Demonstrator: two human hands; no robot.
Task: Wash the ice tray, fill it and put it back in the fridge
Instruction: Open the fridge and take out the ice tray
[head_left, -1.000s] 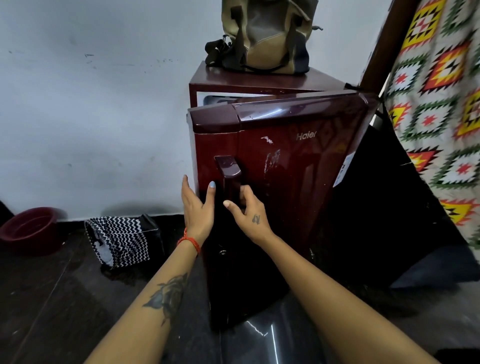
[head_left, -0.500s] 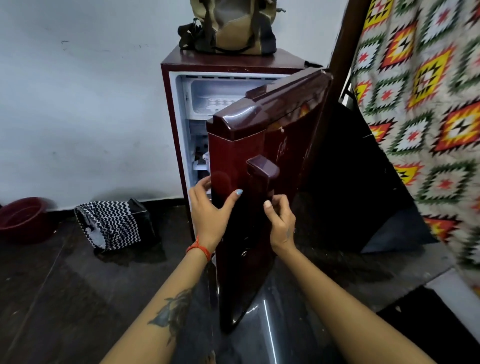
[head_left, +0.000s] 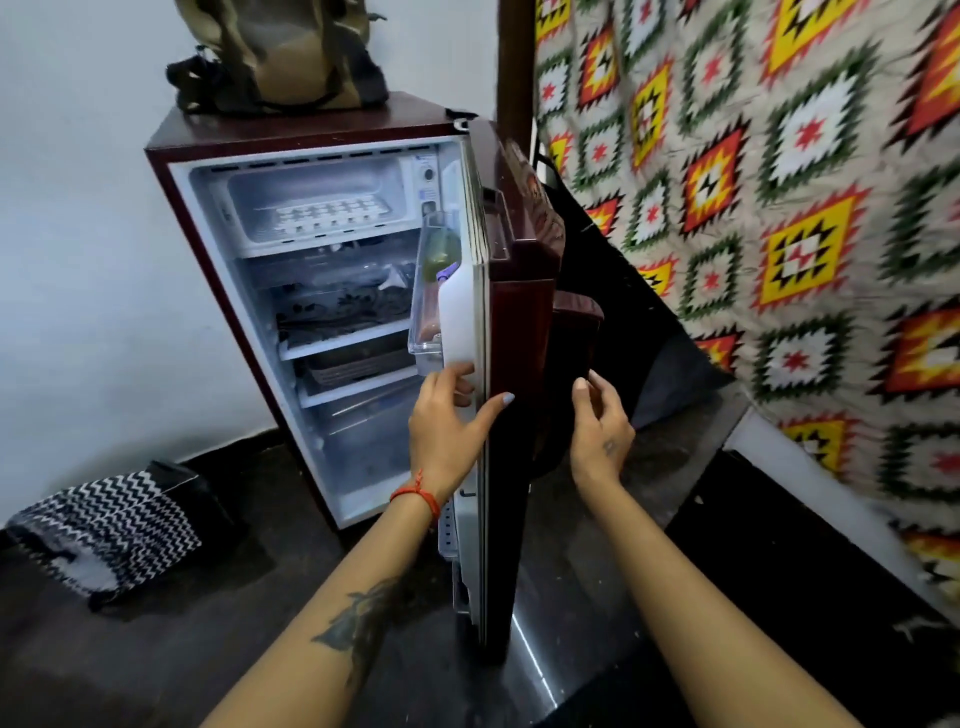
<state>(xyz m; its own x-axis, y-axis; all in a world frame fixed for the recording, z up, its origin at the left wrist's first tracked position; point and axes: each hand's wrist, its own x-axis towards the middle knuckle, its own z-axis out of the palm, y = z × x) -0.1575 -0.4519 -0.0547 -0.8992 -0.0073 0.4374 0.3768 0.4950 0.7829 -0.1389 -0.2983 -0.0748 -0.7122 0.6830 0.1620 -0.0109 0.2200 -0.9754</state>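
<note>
The white plastic ice tray (head_left: 324, 214) lies in the freezer compartment at the top of the maroon single-door fridge (head_left: 291, 136). This looks like the fetching step; next, a reach up for the tray. The left hand (head_left: 445, 423) grips the door's edge (head_left: 480, 332) (thumb outside); the right hand (head_left: 601, 432) hovers loosely curled, empty.

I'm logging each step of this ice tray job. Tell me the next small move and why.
Probably let go of the door with the left hand and reach up into the freezer compartment for the ice tray. The door already stands wide open, the tray lies in plain view at the top, and the right hand hovers empty by the door's outer face.
</note>
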